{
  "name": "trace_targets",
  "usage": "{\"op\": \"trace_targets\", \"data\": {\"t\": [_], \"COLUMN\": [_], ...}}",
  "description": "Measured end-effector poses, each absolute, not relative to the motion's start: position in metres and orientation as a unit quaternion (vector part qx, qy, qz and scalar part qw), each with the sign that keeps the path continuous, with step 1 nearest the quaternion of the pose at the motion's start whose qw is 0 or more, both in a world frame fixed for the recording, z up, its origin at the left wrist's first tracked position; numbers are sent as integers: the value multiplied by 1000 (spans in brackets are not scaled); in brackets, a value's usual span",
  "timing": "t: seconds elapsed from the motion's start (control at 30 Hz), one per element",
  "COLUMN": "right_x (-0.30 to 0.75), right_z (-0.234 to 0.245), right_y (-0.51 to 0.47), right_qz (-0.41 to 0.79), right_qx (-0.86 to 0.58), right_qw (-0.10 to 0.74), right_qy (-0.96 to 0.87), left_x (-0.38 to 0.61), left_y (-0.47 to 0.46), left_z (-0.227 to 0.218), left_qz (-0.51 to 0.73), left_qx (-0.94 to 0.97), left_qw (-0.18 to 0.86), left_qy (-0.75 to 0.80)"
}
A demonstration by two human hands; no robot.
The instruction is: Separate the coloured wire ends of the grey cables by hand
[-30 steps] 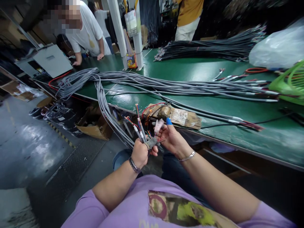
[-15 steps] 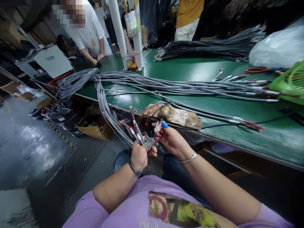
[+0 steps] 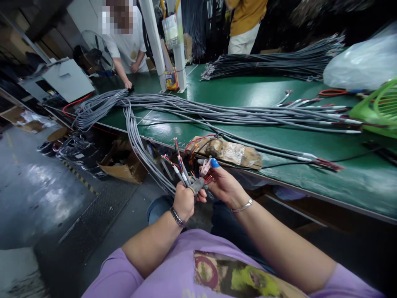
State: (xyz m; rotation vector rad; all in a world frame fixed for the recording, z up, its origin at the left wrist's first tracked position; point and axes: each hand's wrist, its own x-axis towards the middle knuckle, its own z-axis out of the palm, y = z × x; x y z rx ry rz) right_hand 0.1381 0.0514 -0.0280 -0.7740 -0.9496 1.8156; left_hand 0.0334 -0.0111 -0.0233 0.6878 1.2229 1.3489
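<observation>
My left hand (image 3: 184, 201) is closed around the ends of several grey cables (image 3: 183, 176), whose stripped ends fan out in thin coloured wires above the fist. A grey cover (image 3: 196, 186) sits on the thumb. Close beside it, my right hand (image 3: 226, 185) pinches a small pale pink piece (image 3: 205, 167), its exact kind unclear, at the fine wires by the left thumb. Blue wrapping (image 3: 214, 163) covers a right fingertip. From the left fist the cables run up to the bench edge and join a larger grey coil (image 3: 102, 108).
The green bench (image 3: 304, 174) carries a long grey cable bundle (image 3: 223, 111), black cables (image 3: 273, 62), a clear bag (image 3: 359, 62) and a green basket (image 3: 381, 105). A taped wooden block (image 3: 238, 153) lies at the near edge. Across the bench, a person in white (image 3: 130, 47) handles something dark.
My left hand and the cable ends have shifted slightly right. The pale piece has tilted a little in my right hand. The person in white has moved right, hands now apart.
</observation>
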Motion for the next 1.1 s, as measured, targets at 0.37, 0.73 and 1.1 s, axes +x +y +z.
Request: {"op": "trace_targets", "data": {"t": [0.37,0.73,1.1], "right_x": [147,141,134], "right_z": [-25,-37,-33], "right_y": [56,48,61], "right_qz": [814,679,822], "right_qx": [-286,-344,-253], "right_qw": [416,529,463], "right_qy": [-285,-376,-214], "left_x": [26,33,35], "left_y": [-28,-16,-12], "left_z": [-20,-17,-17], "left_qz": [600,640,623], "left_qx": [291,276,279], "left_qw": [542,514,520], "left_qy": [512,501,513]}}
